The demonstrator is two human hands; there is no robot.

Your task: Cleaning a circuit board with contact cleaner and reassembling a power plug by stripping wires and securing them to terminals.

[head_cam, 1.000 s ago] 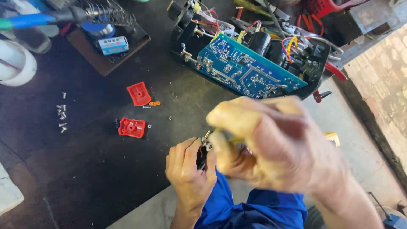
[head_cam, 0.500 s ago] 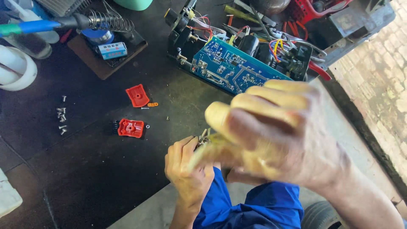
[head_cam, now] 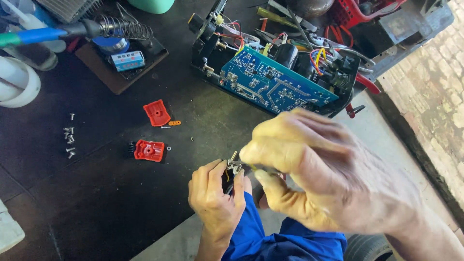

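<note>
Pinching small metal-pronged part [head_cam: 234, 167], yellow wire attached, both hands [head_cam: 270, 183].

Left of the blue rectangular circuit board [head_cam: 275, 87]: two red plastic covers [head_cam: 156, 112], loose steel screws [head_cam: 69, 135], coiled-wire soldering-iron stand [head_cam: 121, 26].

Both hands are bare, no gloves or rings that I can make out: the left hand [head_cam: 215, 198] small in view, the right hand [head_cam: 328, 176] large and somewhat blurred. Below them shows bright blue clothing [head_cam: 285, 239], creased, probably trousers or a work garment.
</note>
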